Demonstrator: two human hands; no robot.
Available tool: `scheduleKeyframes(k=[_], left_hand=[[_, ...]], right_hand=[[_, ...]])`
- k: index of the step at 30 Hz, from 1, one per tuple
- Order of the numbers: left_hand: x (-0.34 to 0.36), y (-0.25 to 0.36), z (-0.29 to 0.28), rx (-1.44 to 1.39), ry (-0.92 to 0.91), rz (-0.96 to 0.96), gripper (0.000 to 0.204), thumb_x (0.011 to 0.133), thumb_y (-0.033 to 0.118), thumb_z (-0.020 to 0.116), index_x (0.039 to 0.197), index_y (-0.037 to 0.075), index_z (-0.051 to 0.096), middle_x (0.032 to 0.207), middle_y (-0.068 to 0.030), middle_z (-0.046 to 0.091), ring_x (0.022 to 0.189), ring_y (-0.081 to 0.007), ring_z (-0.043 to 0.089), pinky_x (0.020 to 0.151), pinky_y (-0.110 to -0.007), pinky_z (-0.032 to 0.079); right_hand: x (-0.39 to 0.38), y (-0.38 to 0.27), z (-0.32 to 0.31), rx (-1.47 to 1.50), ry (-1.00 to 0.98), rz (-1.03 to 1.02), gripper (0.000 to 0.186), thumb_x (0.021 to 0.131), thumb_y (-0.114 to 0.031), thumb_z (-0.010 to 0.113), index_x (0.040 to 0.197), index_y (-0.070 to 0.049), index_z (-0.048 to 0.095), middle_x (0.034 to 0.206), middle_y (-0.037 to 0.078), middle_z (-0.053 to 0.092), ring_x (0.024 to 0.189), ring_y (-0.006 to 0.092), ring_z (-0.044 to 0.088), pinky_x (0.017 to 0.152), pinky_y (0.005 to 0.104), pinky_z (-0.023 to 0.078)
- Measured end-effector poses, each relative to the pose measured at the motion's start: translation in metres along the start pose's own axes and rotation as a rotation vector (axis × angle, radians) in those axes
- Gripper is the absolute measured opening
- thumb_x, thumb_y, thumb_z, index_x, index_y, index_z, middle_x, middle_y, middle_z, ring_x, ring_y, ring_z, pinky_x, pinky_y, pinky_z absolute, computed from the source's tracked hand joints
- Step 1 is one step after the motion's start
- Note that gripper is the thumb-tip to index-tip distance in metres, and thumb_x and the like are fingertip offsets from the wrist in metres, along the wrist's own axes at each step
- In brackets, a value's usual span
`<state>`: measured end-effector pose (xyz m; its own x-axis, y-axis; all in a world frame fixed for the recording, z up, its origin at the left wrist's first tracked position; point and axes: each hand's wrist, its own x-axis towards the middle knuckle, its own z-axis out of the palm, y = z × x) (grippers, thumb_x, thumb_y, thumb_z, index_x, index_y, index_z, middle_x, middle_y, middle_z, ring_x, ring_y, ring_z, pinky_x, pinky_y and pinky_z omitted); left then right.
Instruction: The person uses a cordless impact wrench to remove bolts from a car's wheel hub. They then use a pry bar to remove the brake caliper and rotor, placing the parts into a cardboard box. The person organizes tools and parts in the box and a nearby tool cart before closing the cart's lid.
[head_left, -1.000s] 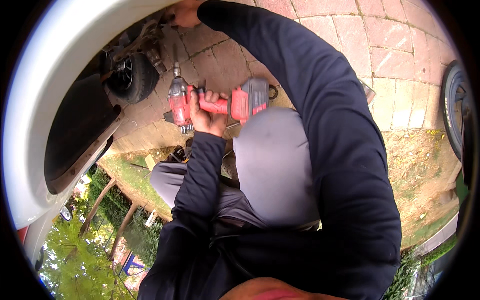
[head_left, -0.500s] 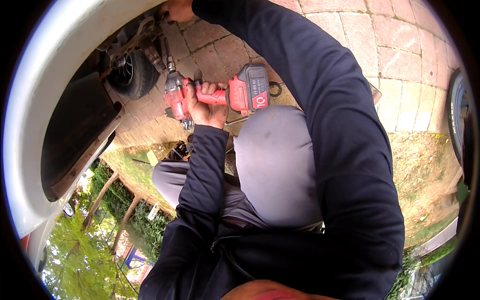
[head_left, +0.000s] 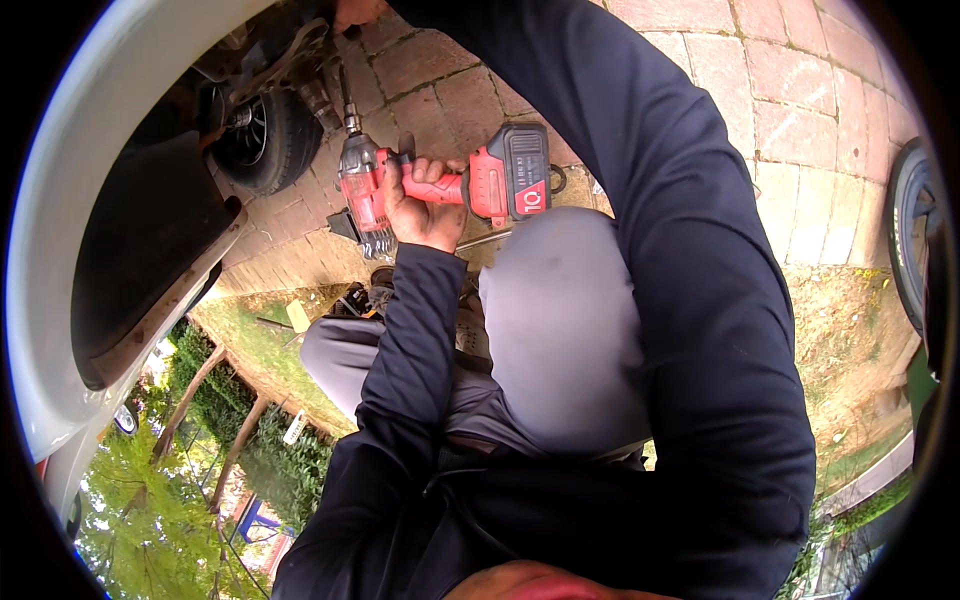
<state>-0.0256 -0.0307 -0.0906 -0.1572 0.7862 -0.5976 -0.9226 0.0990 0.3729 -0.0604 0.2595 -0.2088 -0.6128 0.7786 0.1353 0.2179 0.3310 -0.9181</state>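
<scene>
My left hand [head_left: 428, 212] is wrapped round the handle of a red and black cordless impact wrench [head_left: 490, 182]. Its battery points right, towards my right knee. From its nose a long extension with a socket [head_left: 347, 95] reaches up beside the suspension parts [head_left: 310, 85] under a white vehicle. Stretched over to the top edge, my right hand [head_left: 358, 12] is close to those suspension parts. Most of that hand is cut off by the picture's edge, and its fingers cannot be made out.
The white wheel arch [head_left: 90, 130] curves along the left, with a dark liner [head_left: 140, 270] inside. Beyond the suspension shows another wheel [head_left: 265, 145]. Brick paving [head_left: 440, 105] lies below. A loose wheel [head_left: 908, 235] is at the far right. A metal bar [head_left: 485, 240] lies by my knee.
The view has shifted slightly. The impact wrench and my left hand appear a little further right, still together. My right hand has slipped further out past the top edge.
</scene>
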Motion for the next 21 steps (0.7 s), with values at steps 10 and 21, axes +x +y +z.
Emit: scheduleKeyframes(k=[10, 21], left_hand=[[-0.005, 0.002, -0.002, -0.025, 0.031, -0.001, 0.037, 0.095, 0.034, 0.060, 0.123, 0.010, 0.060, 0.070, 0.0025, 0.046, 0.070, -0.0119, 0.050, 0.092, -0.039, 0.041], [-0.003, -0.001, -0.004, -0.102, -0.032, -0.023, 0.038, 0.096, 0.034, 0.060, 0.125, 0.009, 0.060, 0.070, 0.0025, 0.047, 0.071, -0.0122, 0.050, 0.096, -0.039, 0.040]], right_hand=[[-0.004, 0.003, -0.011, -0.023, -0.033, -0.002, 0.034, 0.086, -0.023, 0.061, 0.120, -0.022, 0.070, 0.115, 0.013, 0.069, 0.103, 0.0336, 0.066, 0.091, 0.0431, 0.053], [-0.010, 0.005, -0.018, -0.059, -0.054, 0.009, 0.034, 0.087, -0.023, 0.061, 0.120, -0.021, 0.070, 0.116, 0.013, 0.068, 0.104, 0.0342, 0.065, 0.091, 0.0432, 0.052]])
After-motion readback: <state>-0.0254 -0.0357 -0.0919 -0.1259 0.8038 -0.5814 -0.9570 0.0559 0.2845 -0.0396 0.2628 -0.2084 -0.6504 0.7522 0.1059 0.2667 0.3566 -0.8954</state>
